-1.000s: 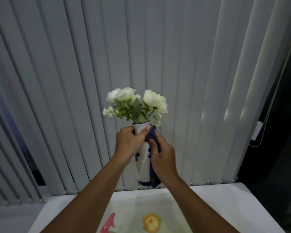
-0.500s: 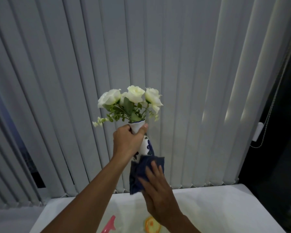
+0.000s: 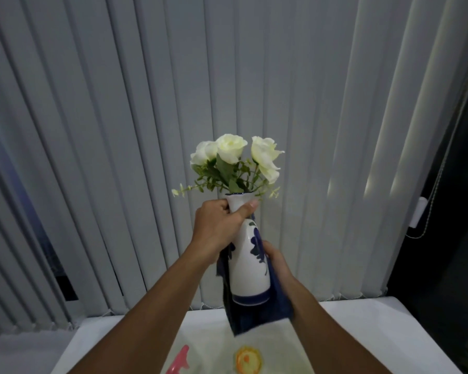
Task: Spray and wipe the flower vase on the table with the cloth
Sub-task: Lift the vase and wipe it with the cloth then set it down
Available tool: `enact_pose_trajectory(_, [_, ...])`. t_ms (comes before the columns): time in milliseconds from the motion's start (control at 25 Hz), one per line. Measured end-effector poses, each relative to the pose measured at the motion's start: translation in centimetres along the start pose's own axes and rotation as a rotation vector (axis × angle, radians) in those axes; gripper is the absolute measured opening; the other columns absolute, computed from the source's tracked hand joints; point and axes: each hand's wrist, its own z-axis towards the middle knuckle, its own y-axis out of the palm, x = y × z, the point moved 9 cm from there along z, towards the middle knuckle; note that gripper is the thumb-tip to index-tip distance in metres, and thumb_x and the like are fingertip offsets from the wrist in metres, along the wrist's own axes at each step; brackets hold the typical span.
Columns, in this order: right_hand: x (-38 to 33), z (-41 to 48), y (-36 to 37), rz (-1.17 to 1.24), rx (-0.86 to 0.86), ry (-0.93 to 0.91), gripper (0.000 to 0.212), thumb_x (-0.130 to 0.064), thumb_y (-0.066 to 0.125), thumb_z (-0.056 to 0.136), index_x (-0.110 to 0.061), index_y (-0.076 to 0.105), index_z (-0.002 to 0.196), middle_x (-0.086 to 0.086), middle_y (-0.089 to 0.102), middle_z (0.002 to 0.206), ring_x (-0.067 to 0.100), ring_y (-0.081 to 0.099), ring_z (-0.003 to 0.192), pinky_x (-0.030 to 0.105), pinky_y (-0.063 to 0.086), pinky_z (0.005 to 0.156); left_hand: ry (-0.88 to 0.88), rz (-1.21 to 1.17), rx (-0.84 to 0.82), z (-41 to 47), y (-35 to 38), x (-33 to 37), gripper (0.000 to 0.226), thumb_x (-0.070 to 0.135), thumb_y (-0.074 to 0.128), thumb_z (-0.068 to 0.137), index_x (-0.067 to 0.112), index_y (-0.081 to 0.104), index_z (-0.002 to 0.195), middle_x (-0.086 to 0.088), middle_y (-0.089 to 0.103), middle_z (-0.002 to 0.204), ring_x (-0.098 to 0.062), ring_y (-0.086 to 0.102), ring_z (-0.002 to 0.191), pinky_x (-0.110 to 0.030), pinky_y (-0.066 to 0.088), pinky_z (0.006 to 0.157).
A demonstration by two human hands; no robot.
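A white vase with blue flower patterns (image 3: 247, 268) is held up in the air above the table, upright, with white roses (image 3: 233, 149) in it. My left hand (image 3: 219, 225) grips the vase by its neck just under the rim. My right hand (image 3: 277, 263) is behind the right side of the vase body, pressing a dark blue cloth (image 3: 257, 314) against it. The cloth wraps round the back of the vase and hangs below its base. Most of my right hand's fingers are hidden behind the vase.
A white table (image 3: 376, 333) lies below, with a pink spray nozzle (image 3: 180, 359) and a yellow-orange round mark (image 3: 247, 359) at its near part. Grey vertical blinds (image 3: 119, 130) fill the background. A blind cord and dark gap (image 3: 430, 211) are at the right.
My right hand with the cloth has moved from in front of the vase's lower part to behind its right side. The vase has turned, now showing its blue pattern.
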Motion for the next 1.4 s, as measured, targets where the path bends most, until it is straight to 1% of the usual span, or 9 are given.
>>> enact_pose_trajectory(120, [3.3,0.0,-0.5,0.129,-0.035,0.085,0.082,-0.036,0.102,0.036,0.015,0.068,0.091,0.024,0.071,0.075,0.027,0.070,0.060,0.030,0.056,0.056,-0.016,-0.006,-0.010,-0.3,0.5,-0.7,0.032,0.051,0.084,0.072,0.019,0.082,0.076,0.003,0.081,0.073,-0.014,0.078,0.070,-0.044,0.065,0.073])
enact_pose_trajectory(200, [4.8,-1.0,-1.4,0.107,-0.027,0.151,0.045,-0.037,0.081,0.077,0.007,0.075,0.086,0.022,0.073,0.076,0.030,0.072,0.061,0.034,0.058,0.059,-0.007,0.010,-0.008,-0.5,0.8,-1.5,0.031,0.050,0.084,0.073,0.020,0.082,0.079,0.004,0.081,0.074,-0.012,0.077,0.071,-0.043,0.065,0.075])
enact_pose_trajectory(280, [5.2,-1.7,-3.4,-0.054,0.048,0.147,0.037,-0.033,0.063,0.093,0.000,0.078,0.089,0.019,0.078,0.083,0.033,0.076,0.075,0.042,0.061,0.075,0.019,0.059,-0.005,-0.8,1.1,-2.3,0.030,0.049,0.083,0.075,0.021,0.082,0.084,0.006,0.081,0.078,-0.008,0.076,0.073,-0.038,0.065,0.075])
enact_pose_trajectory(360, [4.0,-2.3,-4.7,-0.249,0.135,0.037,0.033,-0.035,0.063,0.096,-0.006,0.078,0.101,0.016,0.080,0.094,0.034,0.076,0.089,0.048,0.060,0.088,0.059,0.119,-0.010,-0.9,1.7,-3.3,0.032,0.048,0.082,0.076,0.018,0.081,0.087,0.005,0.081,0.080,-0.008,0.075,0.075,-0.034,0.063,0.073])
enact_pose_trajectory(680, [2.3,-4.0,-5.5,-0.800,0.262,-0.504,0.015,-0.023,0.053,0.103,-0.024,0.067,0.103,0.001,0.073,0.086,0.010,0.068,0.078,0.022,0.050,0.063,-0.054,0.136,-0.083,-1.5,5.5,-12.2,0.033,0.041,0.080,0.082,0.016,0.074,0.102,-0.001,0.079,0.095,-0.015,0.072,0.086,-0.024,0.056,0.068])
enact_pose_trajectory(880, [8.6,-3.4,-12.5,-1.082,0.249,-0.351,0.018,-0.020,0.053,0.103,-0.027,0.067,0.112,-0.011,0.068,0.078,0.003,0.064,0.074,0.012,0.042,0.057,-0.160,0.165,-0.025,-2.7,6.6,-18.1,0.047,0.042,0.089,0.071,0.011,0.074,0.103,-0.002,0.079,0.096,-0.017,0.072,0.090,-0.029,0.057,0.076])
enact_pose_trajectory(1080, [13.3,-3.6,-17.9,-1.141,0.322,-0.203,0.017,-0.026,0.052,0.103,-0.015,0.065,0.098,0.006,0.068,0.074,0.017,0.059,0.067,0.025,0.039,0.056,-0.290,0.213,0.015,-5.1,8.7,-24.1,0.059,0.046,0.094,0.061,0.010,0.076,0.104,-0.006,0.081,0.104,-0.025,0.074,0.097,-0.040,0.062,0.082])
enact_pose_trajectory(1280, [16.0,-3.7,-20.2,-1.197,0.339,-0.140,0.018,-0.027,0.049,0.104,-0.015,0.062,0.103,-0.014,0.055,0.067,0.002,0.052,0.058,0.013,0.042,0.057,-0.350,0.241,0.025,-6.7,10.2,-28.4,0.057,0.043,0.093,0.063,0.009,0.076,0.106,-0.007,0.080,0.108,-0.026,0.074,0.101,-0.039,0.061,0.087])
enact_pose_trajectory(1400, [17.6,-3.6,-20.8,-1.224,0.352,-0.100,0.027,-0.030,0.048,0.105,-0.007,0.061,0.110,-0.002,0.065,0.077,0.001,0.050,0.058,0.010,0.044,0.058,-0.349,0.257,0.028,-7.1,10.5,-29.9,0.059,0.044,0.093,0.064,0.008,0.075,0.108,-0.007,0.080,0.111,-0.025,0.074,0.103,-0.039,0.061,0.090])
